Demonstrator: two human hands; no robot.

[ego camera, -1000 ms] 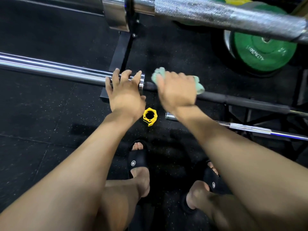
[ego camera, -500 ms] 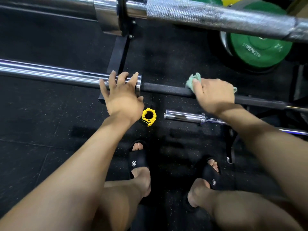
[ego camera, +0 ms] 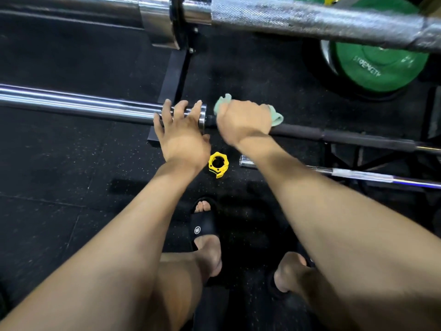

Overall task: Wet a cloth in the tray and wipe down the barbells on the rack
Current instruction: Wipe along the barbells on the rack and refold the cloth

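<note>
We're in the wiping step now: the right hand point(ego camera: 243, 120) is pressing the cloth point(ego camera: 276, 118) onto the dark shaft point(ego camera: 298, 131) of the middle bar, fingers curled over bar and cloth together, clamped on it, green fabric poking out at both sides of the fist. The cloth is sitting just right of the collar point(ego camera: 202, 117), almost touching it. The left hand point(ego camera: 182, 134) is resting on the chrome sleeve point(ego camera: 83, 105) just left of that collar, fingers spread and nearly straight, bracing rather than gripping.

By my read, the next move is calling for a firm slide along the shaft away from the collar, with the left hand steadying the sleeve so the bar isn't rolling.

Counting up: three bars are showing, namely the knurled bar point(ego camera: 310, 19) above the collar, the middle one being wiped, and the thin bar point(ego camera: 346, 174) below and right of it. One cloth. One yellow clip point(ego camera: 217, 163) is lying on the floor just below the collar. One green plate point(ego camera: 381, 65) is sitting well up and right. Two hands, two sandals point(ego camera: 202, 226). No tray is showing.
</note>
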